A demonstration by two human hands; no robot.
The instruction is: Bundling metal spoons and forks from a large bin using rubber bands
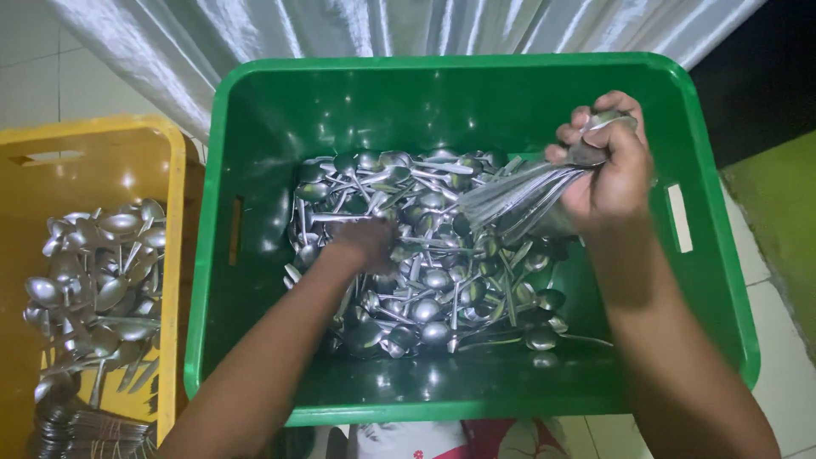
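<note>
Your right hand (605, 174) is fisted around a bundle of spoons (523, 197) near the green crate's (255, 110) right wall. Your left hand (364, 240) presses into the loose spoon pile (425, 280) mid-crate; grip unclear. Yellow crate (174, 212) of spoons adjoins at left.

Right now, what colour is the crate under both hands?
Green crate, clearest in the head view.

The left hand (364, 242) reaches forward toward 12 o'clock, palm down, fingers curled low. The right hand (605, 166) is up at 2 o'clock, squeezed into a fist.
</note>
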